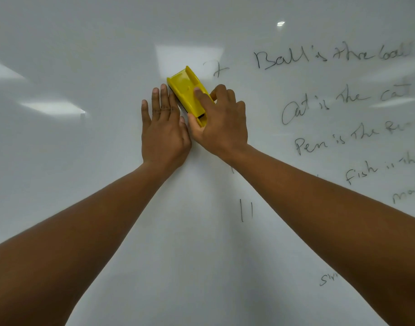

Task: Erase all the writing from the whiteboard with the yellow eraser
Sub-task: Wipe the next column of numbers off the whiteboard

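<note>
The yellow eraser (186, 90) lies tilted against the whiteboard (84, 67), pad side to the board. My right hand (221, 123) grips it, forefinger along its top and thumb at its lower end. My left hand (163, 130) rests flat on the board just left of the eraser, fingers straight, touching its edge. Black handwriting (331, 58) fills the board's right side in several lines, such as "Ball is the" and "Cat is the" (319, 107). A small mark (217, 69) sits just right of the eraser, and two short strokes (246, 209) lie lower down.
The board's left half shows only ceiling-light reflections (53, 108). A faint scribble (327, 280) sits at the lower right. My two forearms cross the lower part of the view.
</note>
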The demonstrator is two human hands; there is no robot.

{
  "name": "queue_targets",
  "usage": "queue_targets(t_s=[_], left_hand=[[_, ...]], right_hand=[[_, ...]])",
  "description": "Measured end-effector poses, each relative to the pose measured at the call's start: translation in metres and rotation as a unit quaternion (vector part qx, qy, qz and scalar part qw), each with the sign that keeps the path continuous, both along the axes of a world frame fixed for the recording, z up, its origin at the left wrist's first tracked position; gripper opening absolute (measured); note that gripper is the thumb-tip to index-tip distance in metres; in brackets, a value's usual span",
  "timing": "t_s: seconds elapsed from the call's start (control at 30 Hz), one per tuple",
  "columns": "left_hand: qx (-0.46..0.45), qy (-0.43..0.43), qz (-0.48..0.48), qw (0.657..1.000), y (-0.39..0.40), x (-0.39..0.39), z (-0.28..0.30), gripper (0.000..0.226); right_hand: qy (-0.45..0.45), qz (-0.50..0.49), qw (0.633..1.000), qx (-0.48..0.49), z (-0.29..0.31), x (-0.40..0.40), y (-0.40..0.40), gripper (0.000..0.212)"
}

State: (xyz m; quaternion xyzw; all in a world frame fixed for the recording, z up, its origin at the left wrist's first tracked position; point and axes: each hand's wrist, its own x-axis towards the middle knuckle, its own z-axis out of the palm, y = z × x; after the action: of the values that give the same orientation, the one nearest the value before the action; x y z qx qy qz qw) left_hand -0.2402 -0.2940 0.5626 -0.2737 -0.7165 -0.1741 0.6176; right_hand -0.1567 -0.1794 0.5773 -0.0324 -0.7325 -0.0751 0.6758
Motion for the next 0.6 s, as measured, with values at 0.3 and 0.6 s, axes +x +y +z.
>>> queue_targets(t_s=[0.3, 0.6], left_hand=[[0.012, 0.01, -0.001, 1.0, 0.014, -0.001, 0.011, 0.061], [0.03, 0.02, -0.002, 0.999, 0.016, -0.003, 0.01, 0.06]], right_hand=[[0.057, 0.035, 0.992, -0.108, 0.067, 0.022, 0.043, 0.053], [0.022, -0.006, 0.995, -0.097, 0.074, 0.027, 0.083, 0.054]])
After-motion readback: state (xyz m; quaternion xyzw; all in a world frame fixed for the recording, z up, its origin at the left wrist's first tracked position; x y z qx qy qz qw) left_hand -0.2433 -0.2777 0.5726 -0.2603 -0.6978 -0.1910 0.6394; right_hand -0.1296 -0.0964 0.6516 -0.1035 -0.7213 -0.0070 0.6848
